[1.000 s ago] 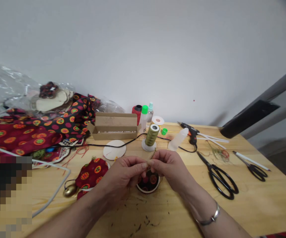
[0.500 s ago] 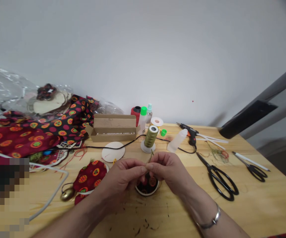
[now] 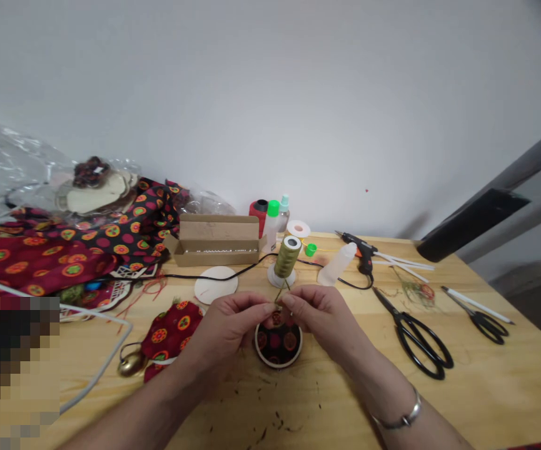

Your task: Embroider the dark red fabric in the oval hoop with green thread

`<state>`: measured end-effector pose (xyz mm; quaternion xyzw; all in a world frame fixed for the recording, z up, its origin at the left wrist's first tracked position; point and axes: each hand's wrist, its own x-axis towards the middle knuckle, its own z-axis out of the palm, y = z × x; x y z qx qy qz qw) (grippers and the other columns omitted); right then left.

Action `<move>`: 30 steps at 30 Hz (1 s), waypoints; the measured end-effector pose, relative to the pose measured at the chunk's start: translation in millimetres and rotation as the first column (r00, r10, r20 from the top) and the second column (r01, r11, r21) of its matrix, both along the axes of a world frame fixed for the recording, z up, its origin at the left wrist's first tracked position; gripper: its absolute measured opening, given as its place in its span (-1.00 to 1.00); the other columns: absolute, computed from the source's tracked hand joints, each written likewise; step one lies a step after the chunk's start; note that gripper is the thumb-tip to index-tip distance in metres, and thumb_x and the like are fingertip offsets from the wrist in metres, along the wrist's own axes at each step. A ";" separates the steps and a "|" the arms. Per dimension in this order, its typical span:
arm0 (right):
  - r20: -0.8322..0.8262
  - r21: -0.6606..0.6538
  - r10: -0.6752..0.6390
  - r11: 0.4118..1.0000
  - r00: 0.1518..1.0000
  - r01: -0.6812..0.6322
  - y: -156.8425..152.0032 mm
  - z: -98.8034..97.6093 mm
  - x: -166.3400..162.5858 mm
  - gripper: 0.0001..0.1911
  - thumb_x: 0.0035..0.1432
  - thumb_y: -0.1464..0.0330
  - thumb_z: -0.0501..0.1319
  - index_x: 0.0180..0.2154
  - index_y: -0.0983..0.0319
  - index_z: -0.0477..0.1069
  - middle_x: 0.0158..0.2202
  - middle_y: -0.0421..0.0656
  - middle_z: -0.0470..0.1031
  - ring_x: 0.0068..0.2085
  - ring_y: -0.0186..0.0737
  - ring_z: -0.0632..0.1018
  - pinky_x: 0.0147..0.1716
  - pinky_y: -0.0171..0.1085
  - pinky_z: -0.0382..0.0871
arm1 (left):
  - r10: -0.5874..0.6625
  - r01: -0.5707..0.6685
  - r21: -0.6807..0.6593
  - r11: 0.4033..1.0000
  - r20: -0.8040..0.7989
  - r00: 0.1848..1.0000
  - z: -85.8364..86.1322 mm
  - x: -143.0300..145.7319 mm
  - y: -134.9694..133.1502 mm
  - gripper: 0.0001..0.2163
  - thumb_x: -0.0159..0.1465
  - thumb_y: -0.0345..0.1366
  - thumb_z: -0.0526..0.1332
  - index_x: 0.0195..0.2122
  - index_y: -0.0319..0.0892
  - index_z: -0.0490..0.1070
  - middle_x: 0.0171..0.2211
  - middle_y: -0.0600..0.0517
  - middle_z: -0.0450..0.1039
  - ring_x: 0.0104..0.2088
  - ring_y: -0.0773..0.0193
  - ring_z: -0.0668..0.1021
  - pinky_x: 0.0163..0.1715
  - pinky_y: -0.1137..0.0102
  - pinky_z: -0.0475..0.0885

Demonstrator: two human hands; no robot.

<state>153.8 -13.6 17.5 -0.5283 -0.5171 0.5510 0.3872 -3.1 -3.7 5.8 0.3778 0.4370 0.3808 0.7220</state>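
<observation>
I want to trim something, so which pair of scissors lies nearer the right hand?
The larger scissors, lying between the right hand and the smaller scissors; those lie farther right, beside the white pen.

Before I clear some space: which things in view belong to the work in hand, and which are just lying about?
In use:
- green thread, at the fingertips of left hand and right hand
- patterned disc, beneath them
- thread cone, probably: matching colour

Apparently lying about:
- big scissors
- small scissors
- glue gun
- box
- white disc
- bell
</observation>
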 end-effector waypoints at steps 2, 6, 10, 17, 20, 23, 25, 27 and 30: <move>0.105 0.071 0.006 0.997 0.994 -0.013 0.4 1.4 2.3 -0.73 0.04 0.26 0.19 -0.53 0.33 0.44 -0.62 -0.24 0.34 -0.57 -0.44 0.26 -0.58 -0.41 0.13 | 0.023 -0.023 -0.003 1.000 0.008 1.000 -0.4 0.3 0.6 -0.90 -0.01 -0.33 0.32 -0.60 -0.22 0.48 -0.69 0.15 0.38 -0.74 0.56 0.22 -0.73 0.59 0.07; 0.275 0.207 -0.048 0.978 0.960 -0.010 -3.3 1.3 4.1 -0.77 0.06 0.28 0.18 -0.50 0.30 0.45 -0.58 -0.21 0.40 -0.52 -0.37 0.34 -0.53 -0.39 0.20 | 0.054 -0.052 0.032 0.998 -0.041 0.998 -1.4 1.0 1.3 -0.91 -0.01 -0.33 0.32 -0.59 -0.23 0.49 -0.71 0.16 0.38 -0.77 0.58 0.15 -0.78 0.59 -0.02; 0.479 0.466 -0.190 0.883 0.857 -0.064 -16.2 -4.6 -2.8 -0.80 0.14 0.35 0.11 -0.47 0.25 0.43 -0.56 -0.20 0.43 -0.51 -0.35 0.38 -0.50 -0.37 0.20 | 0.083 -0.081 0.037 0.996 -0.063 0.995 -2.3 1.6 0.0 -0.89 0.00 -0.32 0.32 -0.59 -0.25 0.50 -0.68 0.12 0.42 -0.75 0.58 0.17 -0.77 0.60 -0.02; 0.775 0.632 -0.404 0.459 0.487 -0.625 -32.4 -21.2 -20.1 -0.82 0.13 0.52 0.01 -0.45 0.26 0.31 -0.54 -0.14 0.35 -0.51 -0.22 0.32 -0.54 -0.24 0.07 | 0.099 -0.083 -0.122 0.989 0.131 0.986 -6.3 1.3 1.1 -0.86 0.02 -0.29 0.29 -0.57 -0.28 0.45 -0.80 0.22 0.12 -0.77 0.57 0.09 -0.78 0.61 -0.03; 0.811 0.567 -0.410 0.377 0.417 -0.732 -31.4 -18.6 -19.6 -0.81 0.12 0.54 -0.03 -0.44 0.27 0.29 -0.56 -0.14 0.31 -0.53 -0.22 0.30 -0.58 -0.24 0.04 | 0.078 -0.046 -0.162 0.986 0.196 0.978 -9.1 1.2 2.6 -0.82 0.01 -0.30 0.29 -0.63 -0.27 0.38 -0.78 0.23 0.11 -0.76 0.58 0.05 -0.78 0.61 -0.06; 0.832 0.534 -0.385 0.359 0.400 -0.765 -29.7 -13.6 -16.1 -0.83 0.12 0.53 -0.02 -0.41 0.27 0.30 -0.54 -0.14 0.32 -0.51 -0.20 0.31 -0.58 -0.23 0.05 | 0.076 -0.056 -0.115 0.992 0.179 0.981 -11.9 1.0 3.6 -0.80 0.03 -0.29 0.29 -0.64 -0.27 0.35 -0.76 0.22 0.13 -0.75 0.58 0.04 -0.77 0.60 -0.09; 0.848 0.513 -0.360 0.375 0.388 -0.772 -29.1 -12.1 -14.4 -0.84 0.11 0.53 -0.01 -0.42 0.27 0.30 -0.53 -0.14 0.32 -0.50 -0.19 0.32 -0.58 -0.22 0.06 | 0.079 -0.068 -0.081 0.994 0.136 0.988 -13.3 0.5 4.2 -0.80 0.04 -0.27 0.28 -0.63 -0.27 0.37 -0.77 0.22 0.13 -0.75 0.58 0.04 -0.76 0.59 -0.10; 0.861 0.493 -0.354 0.400 0.366 -0.773 -29.1 -12.1 -13.9 -0.84 0.11 0.53 0.00 -0.42 0.27 0.29 -0.53 -0.14 0.31 -0.51 -0.19 0.32 -0.60 -0.23 0.05 | 0.091 -0.087 -0.056 0.995 0.085 0.992 -14.0 -0.2 4.9 -0.80 0.05 -0.26 0.28 -0.61 -0.28 0.39 -0.77 0.22 0.14 -0.75 0.58 0.03 -0.76 0.58 -0.11; 0.876 0.458 -0.369 0.439 0.310 -0.773 -29.5 -12.9 -14.2 -0.85 0.11 0.55 0.00 -0.40 0.28 0.30 -0.53 -0.13 0.32 -0.52 -0.18 0.32 -0.62 -0.23 0.03 | 0.130 -0.129 -0.016 0.991 0.012 0.992 -13.7 -1.3 6.2 -0.81 0.03 -0.25 0.29 -0.59 -0.28 0.41 -0.75 0.19 0.21 -0.75 0.57 0.05 -0.76 0.57 -0.11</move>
